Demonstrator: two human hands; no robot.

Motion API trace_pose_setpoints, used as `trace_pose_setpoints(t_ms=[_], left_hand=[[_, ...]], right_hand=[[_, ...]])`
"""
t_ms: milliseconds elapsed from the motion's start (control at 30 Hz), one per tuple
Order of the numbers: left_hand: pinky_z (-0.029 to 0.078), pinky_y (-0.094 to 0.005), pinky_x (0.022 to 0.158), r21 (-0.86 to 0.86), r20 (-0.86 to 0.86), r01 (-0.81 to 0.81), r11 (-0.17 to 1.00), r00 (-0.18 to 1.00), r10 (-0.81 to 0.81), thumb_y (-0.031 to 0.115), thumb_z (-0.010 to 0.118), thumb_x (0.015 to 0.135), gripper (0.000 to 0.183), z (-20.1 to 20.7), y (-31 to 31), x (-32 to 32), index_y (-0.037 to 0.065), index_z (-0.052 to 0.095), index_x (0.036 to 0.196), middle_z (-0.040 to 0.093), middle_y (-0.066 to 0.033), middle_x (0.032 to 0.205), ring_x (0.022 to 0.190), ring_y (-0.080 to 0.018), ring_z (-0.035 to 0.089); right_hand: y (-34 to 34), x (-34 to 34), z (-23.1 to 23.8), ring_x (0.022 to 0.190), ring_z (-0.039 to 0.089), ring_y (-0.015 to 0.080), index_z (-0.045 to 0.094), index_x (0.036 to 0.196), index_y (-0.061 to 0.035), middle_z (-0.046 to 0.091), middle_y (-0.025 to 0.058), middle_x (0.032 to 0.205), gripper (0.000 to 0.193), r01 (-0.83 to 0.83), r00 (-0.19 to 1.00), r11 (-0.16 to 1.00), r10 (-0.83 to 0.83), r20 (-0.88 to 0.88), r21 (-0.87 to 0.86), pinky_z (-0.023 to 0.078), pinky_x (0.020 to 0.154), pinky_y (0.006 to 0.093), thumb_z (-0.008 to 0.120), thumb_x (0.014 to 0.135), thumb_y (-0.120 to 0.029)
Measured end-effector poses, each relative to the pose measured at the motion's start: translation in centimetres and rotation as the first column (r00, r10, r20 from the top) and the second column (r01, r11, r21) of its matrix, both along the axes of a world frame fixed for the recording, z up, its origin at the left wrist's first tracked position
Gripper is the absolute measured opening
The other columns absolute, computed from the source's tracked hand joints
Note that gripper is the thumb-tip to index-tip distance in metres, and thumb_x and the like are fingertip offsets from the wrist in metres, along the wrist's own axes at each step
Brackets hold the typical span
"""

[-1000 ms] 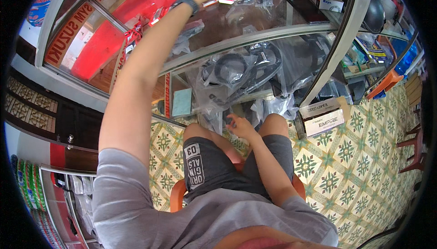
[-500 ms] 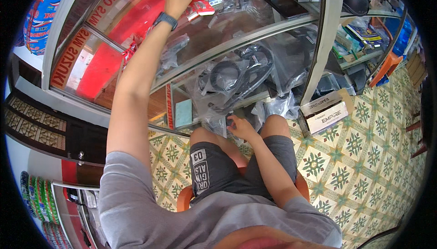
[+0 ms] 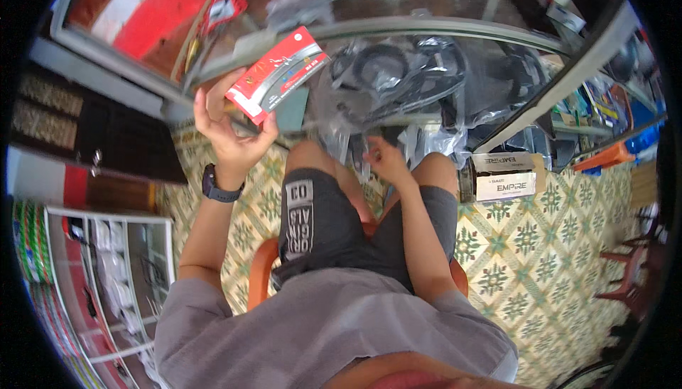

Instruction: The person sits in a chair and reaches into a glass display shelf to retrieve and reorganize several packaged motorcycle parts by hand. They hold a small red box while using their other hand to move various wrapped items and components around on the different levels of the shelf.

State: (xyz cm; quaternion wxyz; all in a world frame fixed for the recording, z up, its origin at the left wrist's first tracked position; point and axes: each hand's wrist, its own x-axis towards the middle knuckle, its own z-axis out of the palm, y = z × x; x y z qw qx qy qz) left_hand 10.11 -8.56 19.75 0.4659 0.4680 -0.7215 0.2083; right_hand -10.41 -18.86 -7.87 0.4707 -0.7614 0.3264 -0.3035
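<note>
A small red and white cardboard box [image 3: 280, 73] is held up, tilted, in my left hand [image 3: 231, 130], in front of the glass display counter. The thumb grips its lower edge and the other fingers lie by its left end. A dark watch sits on that wrist. My right hand [image 3: 386, 161] hangs between my knees, its fingers loosely curled and apart, nothing visible in them. Close by it, clear plastic bags [image 3: 355, 151] hang at the counter's lower shelf. Black coiled parts [image 3: 383, 69] in clear plastic lie behind the glass.
The glass counter's metal-edged frame [image 3: 440, 28] curves across in front of me. A carton [image 3: 504, 177] stands on the tiled floor [image 3: 497, 247] to the right. Beneath me is an orange chair [image 3: 263, 272]. At the left stand a white shelf rack [image 3: 170, 247] and a dark cabinet [image 3: 78, 126].
My left hand has drawn back from over the counter top toward me, bringing the red box. My view has shifted. My right hand stays between my knees.
</note>
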Motion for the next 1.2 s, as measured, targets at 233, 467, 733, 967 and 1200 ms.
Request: trace_pose_setpoints(t_ms=[233, 467, 733, 967, 1200], left_hand=[[0.037, -0.0392, 0.097, 0.406, -0.321, -0.011, 0.914, 0.934, 0.154, 0.002, 0.069, 0.07, 0.093, -9.6, 7.1, -3.2, 0.0, 0.007, 0.141, 0.051, -0.0201, 0.117, 0.11, -0.0264, 0.052], [0.04, -0.0369, 0.095, 0.121, -0.95, 0.398, 0.91, 0.311, -0.009, 0.024, 0.061, 0.087, 0.074, -16.0, 7.7, -6.1, 0.014, 0.014, 0.144, 0.052, -0.0159, 0.118, 0.111, -0.0254, 0.051], [0.049, -0.0321, 0.074, -0.383, -0.646, 0.829, 0.408, -0.556, 0.523, 0.06, 0.04, 0.09, 0.059, -19.0, 9.0, -4.2, 0.012, 0.046, 0.122, 0.061, -0.0095, 0.102, 0.093, -0.0234, 0.061], [0.045, -0.0344, 0.079, -0.463, -0.548, 0.646, 0.607, -0.746, 0.377, 0.041, 0.052, 0.088, 0.032, -19.5, 8.8, -4.8, 0.016, 0.055, 0.108, 0.06, -0.0107, 0.104, 0.094, -0.0262, 0.058], [0.045, -0.0323, 0.074, -0.643, -0.355, 0.419, 0.641, -0.905, 0.235, 0.035, 0.056, 0.087, 0.025, -19.5, 8.2, -4.2, 0.013, 0.053, 0.098, 0.055, -0.0197, 0.111, 0.092, -0.0252, 0.055]], right_hand=[[3.7, 0.3, 12.3, 0.1, 0.058, 0.024, 0.044, 0.132, -0.008, 0.057, 0.0117, 0.115, 0.067, -0.383, 0.701, 0.881, 0.083, 0.708, 0.277, 0.046, 0.085, 0.033, 0.074, 0.073, -0.017], [5.1, 1.3, 14.4, 0.105, 0.056, 0.022, 0.046, 0.129, -0.0087, 0.053, 0.0091, 0.117, 0.07, -0.435, 0.899, 0.898, 0.438, -0.034, 0.064, 0.047, 0.087, 0.0337, 0.078, 0.067, -0.013], [8.1, 2.8, 17.6, 0.112, 0.053, 0.0337, 0.043, 0.133, -0.0078, 0.051, 0.0142, 0.128, 0.076, -0.608, 0.779, 0.759, 0.514, -0.36, -0.232, 0.045, 0.091, 0.038, 0.076, 0.064, -0.014], [6.1, 3.4, 28.7, 0.126, 0.043, 0.0307, 0.039, 0.136, -0.0054, 0.04, 0.0157, 0.141, 0.075, -0.707, 0.701, 0.666, 0.616, -0.36, -0.238, 0.04, 0.1, 0.039, 0.075, 0.072, -0.02], [-13.4, 6.4, 36.8, 0.107, 0.057, 0.0316, 0.052, 0.124, -0.0066, 0.059, 0.0179, 0.116, 0.048, -0.286, 0.912, 0.553, -0.094, -0.4, -0.782, 0.046, 0.091, 0.0362, 0.063, 0.078, -0.013]])
